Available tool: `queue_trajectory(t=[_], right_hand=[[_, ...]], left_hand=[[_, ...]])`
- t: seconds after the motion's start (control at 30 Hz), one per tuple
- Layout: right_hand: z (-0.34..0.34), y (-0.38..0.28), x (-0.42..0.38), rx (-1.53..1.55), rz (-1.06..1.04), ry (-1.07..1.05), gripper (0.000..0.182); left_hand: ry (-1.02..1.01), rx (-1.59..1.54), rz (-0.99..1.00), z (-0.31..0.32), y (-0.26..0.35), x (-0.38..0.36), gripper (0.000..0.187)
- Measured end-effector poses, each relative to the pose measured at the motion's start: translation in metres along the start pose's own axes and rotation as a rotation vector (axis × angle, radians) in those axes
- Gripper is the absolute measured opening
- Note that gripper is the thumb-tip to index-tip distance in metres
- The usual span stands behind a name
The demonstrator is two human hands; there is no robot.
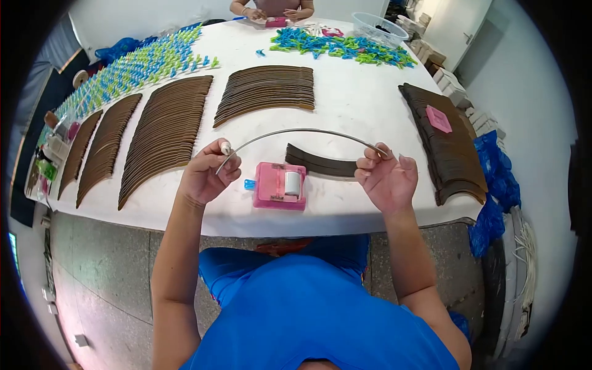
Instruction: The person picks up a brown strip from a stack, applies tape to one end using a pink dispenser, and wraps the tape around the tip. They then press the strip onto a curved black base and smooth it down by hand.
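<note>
A thin, dark curved strip (302, 130) arches upward between my hands, above the table. My left hand (211, 171) pinches its left end, with a white wrap on one fingertip. The right end is pinched by my right hand (393, 180), palm turned up. Below the arch sits a pink box (266, 185) with a white roll (292, 184) in it and a small blue clip (249, 184) at its left side. Beside the box, near my right hand, lies a short group of dark curved strips (320, 164).
Rows of brown curved strips (166, 132) cover the table's left and another row (265, 89) its back middle. A dark stack (444, 148) at right carries a pink block (438, 118). Blue and green clips (345, 48) lie farther back. A person (271, 7) sits opposite.
</note>
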State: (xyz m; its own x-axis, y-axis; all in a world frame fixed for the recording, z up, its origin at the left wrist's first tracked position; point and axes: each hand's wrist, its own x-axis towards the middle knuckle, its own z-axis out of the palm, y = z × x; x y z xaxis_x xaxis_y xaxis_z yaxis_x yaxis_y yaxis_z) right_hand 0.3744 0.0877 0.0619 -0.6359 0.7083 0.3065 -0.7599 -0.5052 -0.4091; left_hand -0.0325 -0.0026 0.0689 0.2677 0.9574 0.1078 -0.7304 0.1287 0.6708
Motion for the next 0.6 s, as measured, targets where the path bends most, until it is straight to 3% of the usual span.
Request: queue_trajectory(t=[0.2,0.27,0.6], right_hand=[[0.006,0.007,0.014,-0.191,-0.103,-0.001,0.036],[0.004,0.009,0.018,-0.32,-0.16,0.131,0.031],[-0.013,0.017,0.035,-0.546,-0.258,0.272,0.012]], left_hand=[[-0.021,-0.027,0.052,-0.007,-0.001,-0.006,0.014],[-0.031,-0.031,0.048,-0.009,-0.001,-0.005,0.014],[-0.03,-0.166,0.098,-0.016,-0.003,0.002,0.012]])
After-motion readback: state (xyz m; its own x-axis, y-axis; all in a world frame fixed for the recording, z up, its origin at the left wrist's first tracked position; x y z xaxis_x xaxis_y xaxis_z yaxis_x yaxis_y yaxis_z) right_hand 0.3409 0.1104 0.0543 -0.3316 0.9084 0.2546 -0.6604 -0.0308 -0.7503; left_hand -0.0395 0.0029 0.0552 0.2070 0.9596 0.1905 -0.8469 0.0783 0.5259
